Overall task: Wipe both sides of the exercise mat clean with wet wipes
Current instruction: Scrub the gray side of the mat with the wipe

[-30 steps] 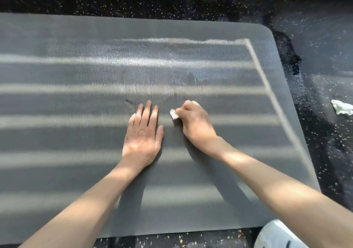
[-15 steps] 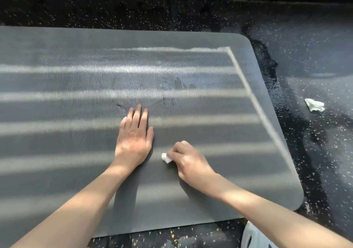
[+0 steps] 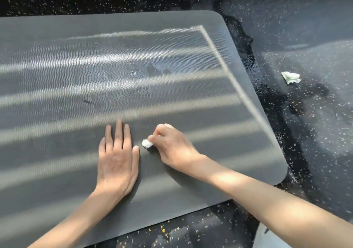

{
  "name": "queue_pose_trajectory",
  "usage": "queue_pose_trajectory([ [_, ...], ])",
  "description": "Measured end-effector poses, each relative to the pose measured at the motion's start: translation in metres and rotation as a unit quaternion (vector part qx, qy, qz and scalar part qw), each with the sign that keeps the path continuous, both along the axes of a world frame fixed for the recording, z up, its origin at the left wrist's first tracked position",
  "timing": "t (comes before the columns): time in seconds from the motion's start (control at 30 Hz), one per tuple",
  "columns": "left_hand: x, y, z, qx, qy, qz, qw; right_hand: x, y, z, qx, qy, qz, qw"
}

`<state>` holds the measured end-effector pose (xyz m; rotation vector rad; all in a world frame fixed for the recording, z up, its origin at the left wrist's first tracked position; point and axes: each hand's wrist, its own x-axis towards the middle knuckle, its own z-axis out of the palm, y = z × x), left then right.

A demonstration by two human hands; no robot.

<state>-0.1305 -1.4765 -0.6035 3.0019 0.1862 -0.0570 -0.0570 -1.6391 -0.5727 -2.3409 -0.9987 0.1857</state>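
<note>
1. Exercise mat [image 3: 57, 87]: dark grey, ribbed foam with rounded corners. It lies flat on the black speckled rubber floor [image 3: 315, 133], its right end in view, crossed by bands of sunlight.
2. Left hand [image 3: 117, 160]: flat, palm down on the mat with straight fingers close together, holding nothing. It pins the mat in place, as it did a second ago.
3. Right hand [image 3: 172, 148]: fingers curled round a small wadded white wet wipe [image 3: 147, 143] and pressing it to the mat just beside the left thumb.
4. Change: half a second ago the wad was drawn back level with the left wrist; before that it sat up beside the left fingers. It has now travelled forward again.
5. Finding: a short back-and-forth scrub on one spot, probably a stubborn mark, and not a broad pass.
6. Damp sheen [image 3: 152, 70] shows farther up the mat, well apart from the hands.
7. A crumpled pale wipe [image 3: 290, 77] lies on the floor to the right.
8. Progress: this face is partly wiped; the underside appears not yet done.
</note>
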Motion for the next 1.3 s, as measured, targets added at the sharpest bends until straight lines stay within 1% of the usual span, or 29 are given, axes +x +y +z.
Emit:
queue_pose_trajectory([
  [0.03,-0.002,0.0,0.0,0.003,-0.001,-0.008,1.0,-0.001,0.002,-0.001,0.007,-0.011,-0.012,1.0],
  [0.1,-0.005,0.0,-0.001,0.0,0.0,-0.014,1.0,-0.026,-0.004,-0.003,0.013,-0.002,-0.012,1.0],
  [0.2,-0.006,0.001,0.001,-0.005,0.009,-0.011,1.0,-0.061,-0.017,0.002,-0.015,0.042,0.035,0.998],
  [0.23,-0.006,0.0,0.002,-0.005,0.009,-0.009,1.0,-0.055,-0.017,0.003,-0.019,0.052,0.046,0.997],
  [0.37,-0.005,-0.001,0.002,-0.002,0.009,-0.006,1.0,-0.025,-0.009,0.002,0.001,0.026,0.017,1.0],
  [0.43,-0.005,-0.001,0.001,0.001,0.011,-0.007,1.0,-0.044,-0.022,0.004,-0.018,0.026,0.053,0.998],
  [0.53,-0.005,-0.002,0.003,0.007,0.017,-0.005,1.0,-0.08,-0.05,0.008,-0.023,0.085,0.158,0.984],
  [0.57,-0.005,-0.002,0.004,0.008,0.02,-0.003,1.0,-0.08,-0.053,0.007,-0.018,0.085,0.172,0.981],
  [0.6,-0.005,-0.003,0.005,0.009,0.021,-0.001,1.0,-0.075,-0.052,0.006,-0.02,0.076,0.167,0.983],
  [0.7,-0.004,-0.003,0.006,0.009,0.023,0.002,1.0,-0.056,-0.039,0.002,-0.03,0.051,0.073,0.996],
  [0.73,-0.005,-0.003,0.006,0.008,0.026,0.004,1.0,-0.058,-0.039,0.0,-0.033,0.048,0.065,0.996],
  [0.8,-0.006,-0.004,0.007,0.006,0.032,0.006,0.999,-0.075,-0.051,0.0,-0.029,0.055,0.113,0.992],
  [0.87,-0.006,-0.004,0.008,0.006,0.037,0.008,0.999,-0.097,-0.069,0.006,-0.02,0.079,0.166,0.983],
  [0.97,-0.004,-0.005,0.009,0.011,0.041,0.01,0.999,-0.097,-0.076,0.015,-0.023,0.091,0.203,0.975],
  [1.0,-0.005,-0.005,0.01,0.012,0.042,0.011,0.999,-0.088,-0.073,0.014,-0.028,0.092,0.196,0.976],
  [1.1,-0.005,-0.005,0.01,0.01,0.047,0.013,0.999,-0.061,-0.066,0.004,-0.039,0.063,0.1,0.992],
  [1.13,-0.005,-0.005,0.01,0.009,0.049,0.014,0.999,-0.063,-0.068,0.002,-0.041,0.059,0.095,0.993],
  [1.2,-0.005,-0.005,0.01,0.008,0.052,0.014,0.999,-0.08,-0.081,0.004,-0.032,0.068,0.137,0.988],
  [1.27,-0.005,-0.005,0.011,0.002,0.052,0.017,0.998,-0.099,-0.096,0.011,-0.047,0.085,0.199,0.975],
  [1.3,-0.005,-0.005,0.012,-0.004,0.051,0.02,0.998,-0.099,-0.098,0.015,-0.05,0.089,0.213,0.972],
])
